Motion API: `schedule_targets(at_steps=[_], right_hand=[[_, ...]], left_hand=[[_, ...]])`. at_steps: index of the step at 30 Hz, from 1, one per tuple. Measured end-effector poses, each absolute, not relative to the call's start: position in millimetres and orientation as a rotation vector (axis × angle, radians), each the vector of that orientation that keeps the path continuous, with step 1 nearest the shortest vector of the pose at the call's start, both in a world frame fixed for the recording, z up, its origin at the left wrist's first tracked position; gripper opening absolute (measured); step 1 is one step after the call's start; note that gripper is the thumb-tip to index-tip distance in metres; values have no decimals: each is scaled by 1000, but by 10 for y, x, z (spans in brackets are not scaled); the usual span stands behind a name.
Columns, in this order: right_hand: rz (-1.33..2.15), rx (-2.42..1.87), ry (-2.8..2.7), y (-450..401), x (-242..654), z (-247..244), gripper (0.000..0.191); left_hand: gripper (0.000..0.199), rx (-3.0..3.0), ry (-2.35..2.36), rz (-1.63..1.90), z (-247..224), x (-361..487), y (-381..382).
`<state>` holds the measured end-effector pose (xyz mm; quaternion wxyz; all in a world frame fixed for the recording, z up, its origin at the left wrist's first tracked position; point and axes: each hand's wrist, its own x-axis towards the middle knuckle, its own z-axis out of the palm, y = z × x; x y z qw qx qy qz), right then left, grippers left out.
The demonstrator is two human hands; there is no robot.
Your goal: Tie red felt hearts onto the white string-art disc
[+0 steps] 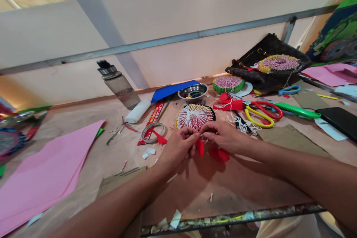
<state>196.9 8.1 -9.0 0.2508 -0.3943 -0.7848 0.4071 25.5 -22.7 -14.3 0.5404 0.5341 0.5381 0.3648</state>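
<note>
My left hand (182, 145) and my right hand (223, 135) meet near the middle, fingertips pinched together on something small and pale, perhaps string. A red piece (200, 147) hangs down beside my left fingers. Under my right hand shows another red piece (222, 155). Just beyond the fingers lies a round item wound with white and red string (195, 116), with a yellow and black edge. A tape roll (144, 134) and a red scrap (160, 138) lie to the left of my left hand.
Scissors with yellow and red handles (260, 121) lie at right beside tangled white string (244, 124). Behind are a metal bowl (182, 93), a bottle (122, 89), a green-edged string disc (228, 84) and a dark bag (251, 76). Pink sheets (50, 173) lie left, a phone (340, 119) right.
</note>
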Motion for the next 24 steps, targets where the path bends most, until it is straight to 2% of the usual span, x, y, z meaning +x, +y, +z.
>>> schedule_targets(at_steps=[5,11,15,24], right_hand=[[1053,-1121,-2091,55,1953,-87,10],[824,-1261,-1953,48,1957,-91,9],[1024,-1411,-2018,36,1952,-105,17],[1361,-1334,-1799,59,1929,-165,21]], left_hand=[[25,1278,1251,760,-162,236,-224],[20,1110,1141,725,-148,245,-209],[19,1055,1119,774,-123,271,-239],[25,1013,1105,844,-148,259,-216]])
